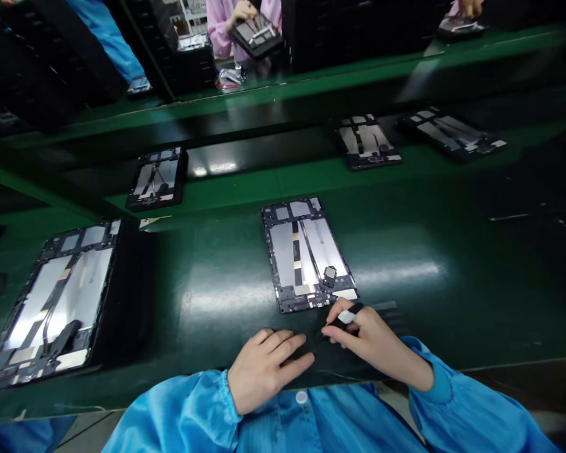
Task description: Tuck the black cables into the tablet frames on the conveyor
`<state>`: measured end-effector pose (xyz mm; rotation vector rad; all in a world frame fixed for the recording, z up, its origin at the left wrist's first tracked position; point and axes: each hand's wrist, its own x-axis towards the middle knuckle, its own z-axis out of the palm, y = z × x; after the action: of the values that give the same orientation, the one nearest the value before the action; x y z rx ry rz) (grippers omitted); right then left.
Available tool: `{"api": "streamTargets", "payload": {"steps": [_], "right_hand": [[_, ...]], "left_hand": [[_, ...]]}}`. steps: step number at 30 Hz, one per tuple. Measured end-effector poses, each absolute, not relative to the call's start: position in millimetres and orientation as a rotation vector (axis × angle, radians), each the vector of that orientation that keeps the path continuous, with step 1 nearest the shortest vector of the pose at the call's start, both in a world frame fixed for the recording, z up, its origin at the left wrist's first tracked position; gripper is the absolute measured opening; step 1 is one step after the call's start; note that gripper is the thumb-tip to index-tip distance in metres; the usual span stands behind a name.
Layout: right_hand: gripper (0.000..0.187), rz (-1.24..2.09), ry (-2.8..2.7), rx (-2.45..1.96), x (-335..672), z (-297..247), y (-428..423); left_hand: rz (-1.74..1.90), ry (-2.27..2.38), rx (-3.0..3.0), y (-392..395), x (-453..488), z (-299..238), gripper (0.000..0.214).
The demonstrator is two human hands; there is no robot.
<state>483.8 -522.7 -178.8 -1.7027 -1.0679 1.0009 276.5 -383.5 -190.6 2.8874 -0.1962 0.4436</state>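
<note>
An open tablet body (283,248) lies on the green bench in front of me. Its silver plates, dark ribbon cables and a small black square piece (329,275) near its lower right are exposed. Just below its bottom edge, my right hand (365,333) is closed in a pinch around a small black item with a white patch (347,316); the fingers hide most of it, so its kind is unclear. My left hand (268,365) rests on the bench to the left, fingers stretched out and holding nothing.
A tall stack of tablet bodies (70,289) stands at left. Beyond are a smaller stack (156,179) and two more tablet bodies (365,141) (453,133). A green post (51,182) slants at left. Across the bench, a person in pink (221,31) holds a tablet body (259,38).
</note>
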Motion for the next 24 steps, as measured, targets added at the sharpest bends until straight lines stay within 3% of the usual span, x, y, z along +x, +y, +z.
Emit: {"api": "streamTargets", "payload": {"steps": [8,24], "right_hand": [[0.02,0.897,-1.301,-1.718,477.7,-174.0,-515.2],[0.025,1.201,-0.949,-1.534,506.6,-150.8,-452.3]], "left_hand": [[0.424,-0.209,2.882,-384.5,278.3,-192.9,0.032],[0.677,0.052,2.882,-347.3,282.8,-185.6,0.023]]}}
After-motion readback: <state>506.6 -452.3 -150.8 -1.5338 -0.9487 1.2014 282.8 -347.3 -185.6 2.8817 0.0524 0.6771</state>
